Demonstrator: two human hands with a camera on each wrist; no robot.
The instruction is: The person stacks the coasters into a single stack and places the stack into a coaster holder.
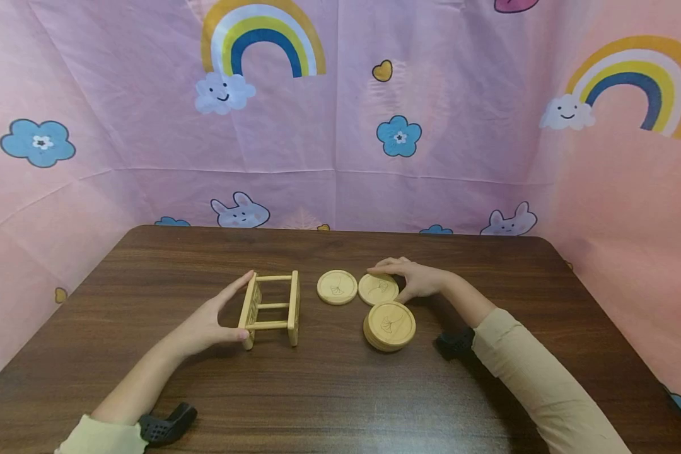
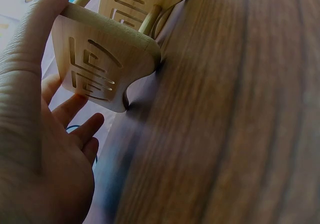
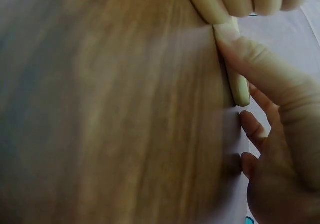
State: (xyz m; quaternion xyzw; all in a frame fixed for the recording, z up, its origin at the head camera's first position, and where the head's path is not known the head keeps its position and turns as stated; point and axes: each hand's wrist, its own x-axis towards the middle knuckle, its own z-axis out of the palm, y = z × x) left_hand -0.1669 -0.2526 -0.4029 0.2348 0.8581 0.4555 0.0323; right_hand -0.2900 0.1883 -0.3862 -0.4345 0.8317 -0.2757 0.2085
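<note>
A small wooden coaster rack [image 1: 293, 309], two slotted side panels joined by round rods, stands left of centre in the head view. My left hand [image 1: 207, 321] holds its left side panel [image 2: 100, 58] between thumb and fingers. Over to the right, my right hand [image 1: 422, 279] grips a round wooden coaster [image 1: 378, 289] by its edge, the thumb on the near side. That coaster lies flat on the table, as the right wrist view also shows. A stack of coasters [image 1: 388, 325] sits just in front of it, and a single coaster [image 1: 337, 287] lies to its left.
Everything rests on a dark brown wooden table [image 1: 329, 403] with rounded far corners. A pink and purple cloth [image 1: 340, 202] printed with rainbows and flowers hangs behind and along both sides. A black strap piece [image 1: 167, 425] is at the left wrist, another [image 1: 454, 343] at the right.
</note>
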